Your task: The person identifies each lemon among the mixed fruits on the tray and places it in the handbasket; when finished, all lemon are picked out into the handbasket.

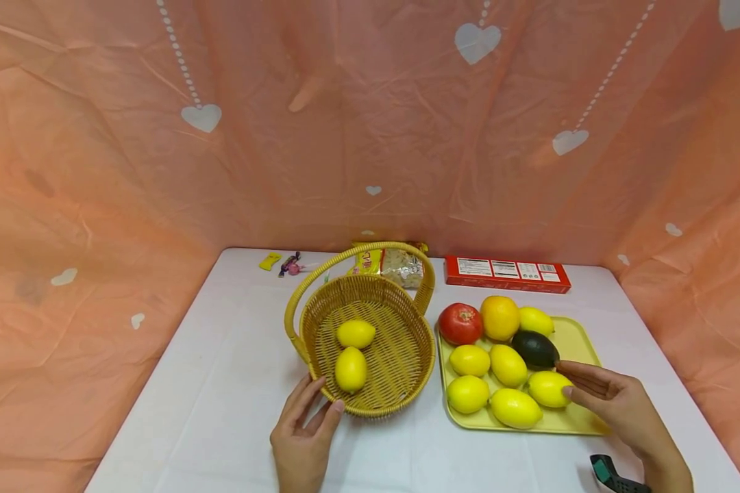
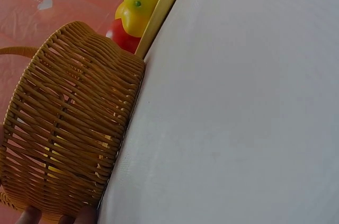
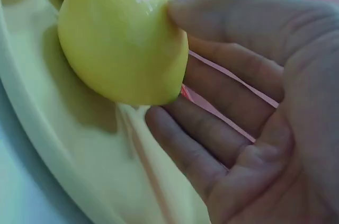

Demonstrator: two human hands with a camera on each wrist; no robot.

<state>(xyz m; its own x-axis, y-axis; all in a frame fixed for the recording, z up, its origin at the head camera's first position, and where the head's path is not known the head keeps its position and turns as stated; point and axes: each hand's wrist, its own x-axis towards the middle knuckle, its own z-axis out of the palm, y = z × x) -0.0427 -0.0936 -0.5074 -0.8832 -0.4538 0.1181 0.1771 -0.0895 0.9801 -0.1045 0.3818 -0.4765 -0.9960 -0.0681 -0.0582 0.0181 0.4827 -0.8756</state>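
A pink cloth [image 1: 345, 150] with white hearts hangs behind and to both sides of the white table [image 1: 210, 411]. Along the table's far edge lie 1 yellow sweet [image 1: 270, 261], 1 purple-wrapped sweet [image 1: 286, 264], 1 pink lollipop [image 1: 294, 269], 1 snack bag [image 1: 401, 266] and 1 red box [image 1: 506, 282]. The basket's tall handle [image 1: 429, 284] arches across the bag and partly covers it. A black and green gadget [image 1: 604, 471] shows just beside the right wrist.

There are 2 containers. The woven basket [image 1: 428, 349] stands near the middle and holds 2 lemons [image 1: 353, 356], just beside each other on its floor, towards the left. To its right lies the yellow tray [image 1: 576, 335], with 9 fruits: 6 lemons [image 1: 515, 409], 1 orange [image 1: 499, 318], 1 red fruit [image 1: 460, 324] and 1 avocado [image 1: 535, 350]. The red fruit sits at the far left corner, the orange beside it, and the avocado in front of the far lemon. That makes 8 lemons in all.

The left hand [image 1: 302, 428] rests with its thumb and extended fingers against the near left side of the basket, not wrapped round it. The right hand [image 1: 617, 400] has its thumb on the right end of the tray's rightmost lemon [image 3: 122, 38], which lies at the front right of the avocado; its fingers reach around that end, nearly straight and loose rather than closed.
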